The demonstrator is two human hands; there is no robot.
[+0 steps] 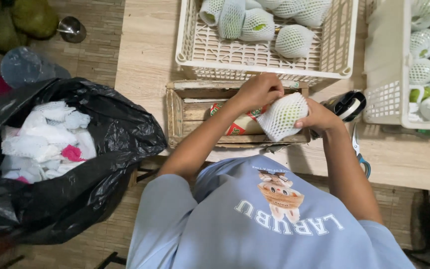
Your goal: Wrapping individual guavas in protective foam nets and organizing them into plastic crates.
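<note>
a pale wooden table (145, 60) stands on a woven mat floor, seen from above. at the far left a black plastic bag (120, 129) gapes open, stuffed with loose white and pink foam netting (46, 142). right of it, a shallow wooden crate (185, 112) rests on the table edge, and behind it a cream slatted plastic basket (235, 62) holds several net-wrapped fruits. over the crate, the left hand (257, 92) curls closed on the top of a green round fruit in a white foam mesh sleeve (282, 115), while the right hand (319, 117) clasps its side. the sleeve looks soft, springy and easy to grip; the fruit inside likely bruises, so cupping it around its widest part seems safest. further right lie a tape dispenser (348, 104), blue-handled scissors (360, 152) and another white basket (384, 65) of wrapped fruit.
</note>
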